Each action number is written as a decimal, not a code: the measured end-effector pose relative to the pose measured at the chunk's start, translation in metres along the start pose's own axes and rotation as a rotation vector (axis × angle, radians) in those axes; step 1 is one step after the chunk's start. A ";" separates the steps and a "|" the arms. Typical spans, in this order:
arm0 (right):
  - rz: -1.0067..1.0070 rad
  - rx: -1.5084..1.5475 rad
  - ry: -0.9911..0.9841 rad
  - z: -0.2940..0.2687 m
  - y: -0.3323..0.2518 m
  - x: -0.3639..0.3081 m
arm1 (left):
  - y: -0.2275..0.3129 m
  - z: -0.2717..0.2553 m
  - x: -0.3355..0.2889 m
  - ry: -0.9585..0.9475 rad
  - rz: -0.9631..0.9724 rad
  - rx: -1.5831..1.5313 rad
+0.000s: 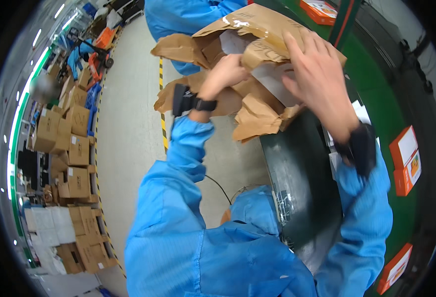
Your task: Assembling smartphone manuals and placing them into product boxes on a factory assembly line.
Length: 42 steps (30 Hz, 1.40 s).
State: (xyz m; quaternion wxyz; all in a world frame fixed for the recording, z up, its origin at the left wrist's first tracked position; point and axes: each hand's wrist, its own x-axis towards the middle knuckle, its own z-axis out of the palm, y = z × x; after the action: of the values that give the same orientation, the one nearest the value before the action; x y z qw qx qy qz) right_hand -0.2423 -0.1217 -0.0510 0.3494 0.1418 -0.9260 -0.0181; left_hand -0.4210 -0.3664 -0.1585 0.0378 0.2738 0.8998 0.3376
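A brown paper package [272,29], its wrapping torn wide with ragged flaps, lies in front of me at the edge of a dark bench. White sheets [272,81] show through the tear. My left hand [228,74] is closed on the torn edge of the brown paper. Stretched over the package's right side, my right hand [319,74] has its fingers lying on the wrapping and its thumb apart near the white sheets. A loose paper flap [257,119] hangs down between my forearms.
The dark bench [302,168] extends toward me. Right of it runs a green conveyor [381,109] carrying orange-and-white boxes [406,161]. Another person in blue [178,29] is beyond the package. Cardboard cartons [74,180] are stacked at the left behind a yellow-black floor line.
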 end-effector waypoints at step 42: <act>0.427 0.595 0.156 0.086 0.036 0.082 | -0.060 0.038 0.137 0.377 -0.342 -1.138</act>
State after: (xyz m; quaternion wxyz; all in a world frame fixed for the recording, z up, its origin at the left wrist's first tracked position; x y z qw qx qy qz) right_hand -0.3659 -0.1154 -0.0588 0.3584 0.0419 -0.8701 0.3358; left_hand -0.5552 -0.3099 -0.2095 0.0718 -0.0015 0.6012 0.7959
